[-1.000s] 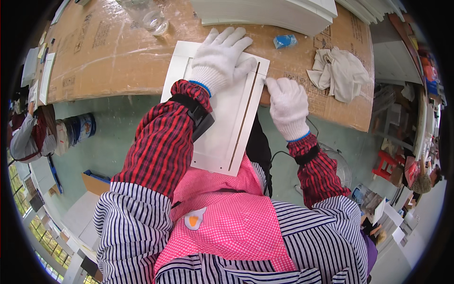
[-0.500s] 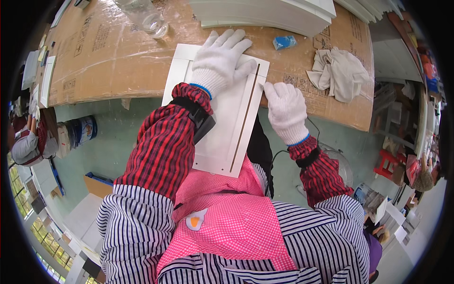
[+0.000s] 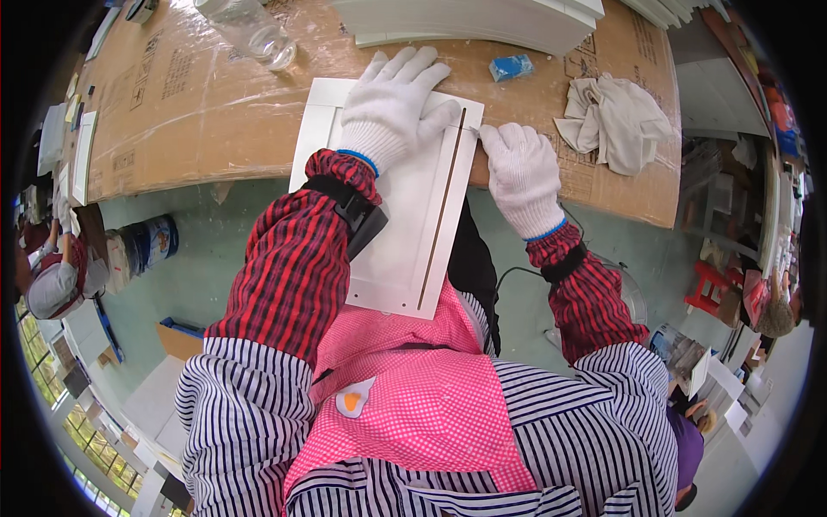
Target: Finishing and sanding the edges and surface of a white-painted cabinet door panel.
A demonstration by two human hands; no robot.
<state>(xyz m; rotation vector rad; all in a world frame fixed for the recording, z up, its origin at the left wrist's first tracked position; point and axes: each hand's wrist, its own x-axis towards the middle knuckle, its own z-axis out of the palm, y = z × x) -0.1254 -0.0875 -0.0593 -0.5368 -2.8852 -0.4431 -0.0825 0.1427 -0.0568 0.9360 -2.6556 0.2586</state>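
Note:
A white framed panel point(image 3: 401, 228) with a long dark slot along its right side lies partly on the table and reaches over the front edge to my pink apron. My left hand point(image 3: 388, 103), in a white knit glove, presses flat on the panel's far part, fingers spread. At the right edge, near the far corner, my right hand point(image 3: 524, 172) is closed in a matching glove. A thin tip shows between its fingers and the panel's edge; the glove hides what it belongs to.
The table point(image 3: 207, 121) is covered in brown cardboard under clear film. On it are a stack of white panels point(image 3: 482, 26), a small blue block point(image 3: 511, 67), a crumpled cloth point(image 3: 616, 125) and a clear bottle point(image 3: 254, 39). A red stool point(image 3: 706, 286) stands at right; another person point(image 3: 60, 267) is at far left.
My right hand has moved a little along the panel's right edge toward the far corner. My left hand stays flat on the panel. The whole view has shifted slightly.

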